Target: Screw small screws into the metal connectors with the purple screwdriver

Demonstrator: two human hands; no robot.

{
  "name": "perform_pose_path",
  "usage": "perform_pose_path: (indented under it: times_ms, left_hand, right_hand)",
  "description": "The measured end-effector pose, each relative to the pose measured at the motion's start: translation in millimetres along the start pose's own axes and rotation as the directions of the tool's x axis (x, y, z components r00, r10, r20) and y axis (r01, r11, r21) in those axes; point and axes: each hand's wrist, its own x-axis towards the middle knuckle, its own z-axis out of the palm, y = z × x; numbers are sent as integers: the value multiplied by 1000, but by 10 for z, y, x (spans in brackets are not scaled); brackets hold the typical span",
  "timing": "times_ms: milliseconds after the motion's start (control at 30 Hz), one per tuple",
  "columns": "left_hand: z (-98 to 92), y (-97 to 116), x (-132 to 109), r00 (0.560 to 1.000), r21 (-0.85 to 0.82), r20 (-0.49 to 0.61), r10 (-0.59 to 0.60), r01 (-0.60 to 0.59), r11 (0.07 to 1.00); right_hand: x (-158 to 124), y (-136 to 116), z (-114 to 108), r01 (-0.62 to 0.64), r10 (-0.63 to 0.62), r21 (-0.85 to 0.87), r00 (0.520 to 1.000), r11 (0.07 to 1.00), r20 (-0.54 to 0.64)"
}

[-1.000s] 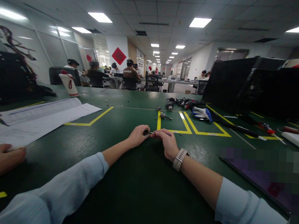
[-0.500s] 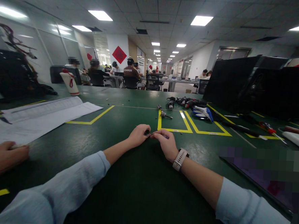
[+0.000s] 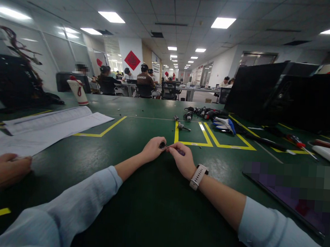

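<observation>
My left hand (image 3: pixel 151 149) is closed around a small dark metal part with a round open end (image 3: pixel 161 145), which faces my right hand. My right hand (image 3: pixel 185 162) pinches a small screwdriver (image 3: pixel 181 152); its dark handle shows beside the fingers. The thin shaft points left, with its tip at the round end of the metal part; whether it touches is too small to tell. Beyond my hands, a metal piece with a thin shaft (image 3: pixel 183 127) lies on the green table (image 3: pixel 138 196), and a smaller metal piece (image 3: pixel 176 118) is behind it.
At left, another person's hand (image 3: pixel 7 171) touches paper sheets (image 3: pixel 69 132). A white container (image 3: pixel 78 90) stands behind them. Dark metal parts (image 3: pixel 201 112), a blue-white glove (image 3: pixel 224 125), and a red-handled screwdriver (image 3: pixel 300 144) lie to the right. A dark flat device (image 3: pixel 286 198) lies near my right arm.
My right hand has turned slightly, and more of the screwdriver's handle shows. My left hand stays in place with the metal part. The other person's hand has shifted slightly at the paper.
</observation>
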Motion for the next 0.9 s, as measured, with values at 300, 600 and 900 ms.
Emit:
perform_pose_path:
  times_ms: [300, 600, 900]
  left_hand:
    - [-26, 43, -9, 1000, -67, 15, 7, -6, 998]
    - [-9, 42, -4, 1000, -100, 17, -10, 12, 995]
    - [-24, 36, -10, 1000, -94, 4, -14, 14, 995]
  right_hand:
    - [100, 128, -20, -235, 242, 426, 969, 874, 37]
    - [25, 45, -7, -87, 95, 193, 995, 977, -32]
    - [54, 77, -12, -219, 222, 316, 975, 923, 27]
